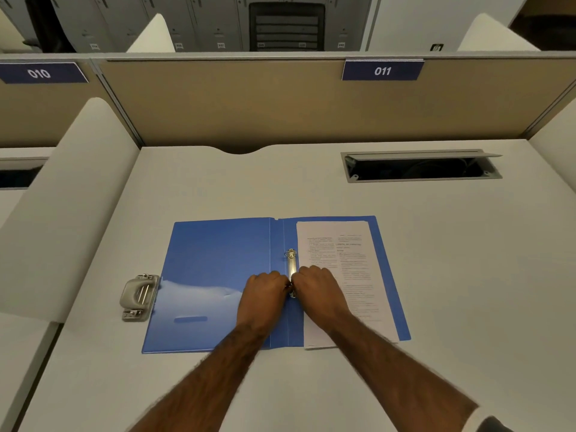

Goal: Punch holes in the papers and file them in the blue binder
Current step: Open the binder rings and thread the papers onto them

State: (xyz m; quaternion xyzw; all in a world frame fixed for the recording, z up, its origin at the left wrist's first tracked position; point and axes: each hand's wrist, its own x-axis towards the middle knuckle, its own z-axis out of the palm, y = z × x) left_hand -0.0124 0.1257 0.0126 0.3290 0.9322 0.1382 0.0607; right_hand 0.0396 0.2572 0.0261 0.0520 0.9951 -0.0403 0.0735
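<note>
Both curled, left hand [264, 295], right hand [318, 291], pinching rings [290, 254]

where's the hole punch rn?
Head view: the punch sits on the desk, left side, at the left edge of the open binder. The left hand and right hand grip the rings further right.

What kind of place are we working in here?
Probably a shared office or study hall: the desk has a built-in cable hatch, the tan partition behind it carries seat tags 010 and 011, and grey lockers stand beyond.
</note>
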